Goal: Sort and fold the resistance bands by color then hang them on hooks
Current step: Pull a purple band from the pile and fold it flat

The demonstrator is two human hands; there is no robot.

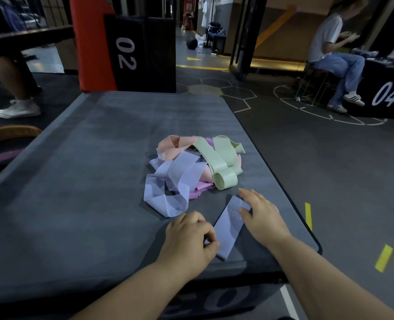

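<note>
Resistance bands (192, 167) sit in a tangled heap toward the right of the grey padded platform (75, 181), lavender, mint green, peach and pink loops all knotted through one another. One lavender band (229, 224) is out of the pile, lying flat and doubled near the front edge. The left hand (191, 239) curls over its near end, fingertips pinching the edge, and I'd say that's to keep the layers lined up. The right hand (261, 218) lies open and flat, fingers together, pressing the far end down, likely smoothing the fold so it holds. So the first color is being folded; the rest looks unsorted, and I can't spot any hooks from here.

The platform top is matte, a little scuffed, otherwise bare. Around it: dark gym flooring with yellow tape marks (308, 215), a black box numbered 02 (140, 54) against an orange pad, and someone seated (332, 56) off to the right.
</note>
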